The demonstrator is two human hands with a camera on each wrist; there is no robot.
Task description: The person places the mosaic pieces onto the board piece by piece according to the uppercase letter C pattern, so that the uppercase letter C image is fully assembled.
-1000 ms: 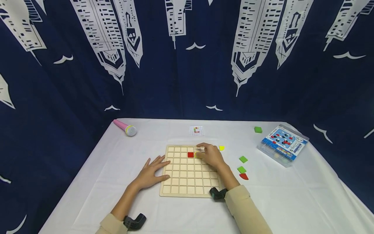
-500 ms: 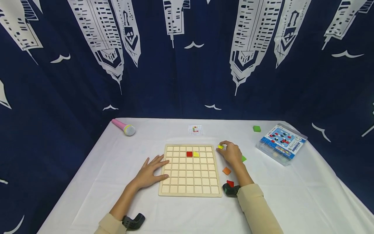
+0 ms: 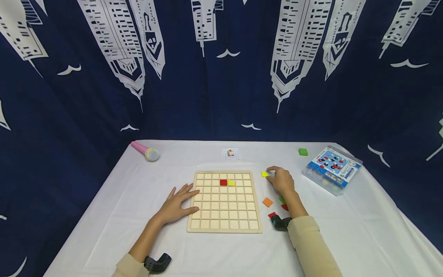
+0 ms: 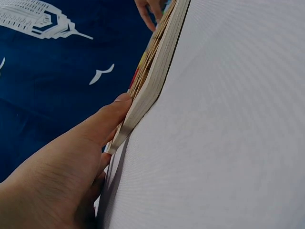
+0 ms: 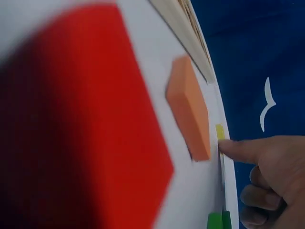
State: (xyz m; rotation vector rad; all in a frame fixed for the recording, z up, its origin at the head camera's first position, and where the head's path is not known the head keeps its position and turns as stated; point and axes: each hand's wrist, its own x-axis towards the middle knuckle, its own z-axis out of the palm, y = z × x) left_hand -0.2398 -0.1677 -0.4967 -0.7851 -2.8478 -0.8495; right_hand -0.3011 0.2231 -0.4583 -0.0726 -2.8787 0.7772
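While the right hand (image 3: 282,181) pinches a flat yellow tile (image 3: 264,174) beside the square wooden gridded board (image 3: 224,214) and the left hand (image 3: 175,206), fingers spread, rests at its edge, too shallow a grip could drop the tile.

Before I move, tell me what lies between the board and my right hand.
In the head view: bare cloth, then a yellow tile touching the right hand.

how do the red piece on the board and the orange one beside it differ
The red piece sits in a cell of the board; the orange piece lies off it on the white cloth. The red piece is squared up with the grid; the orange piece is turned diamond-wise. Both look four-sided, and neither is in a hand.
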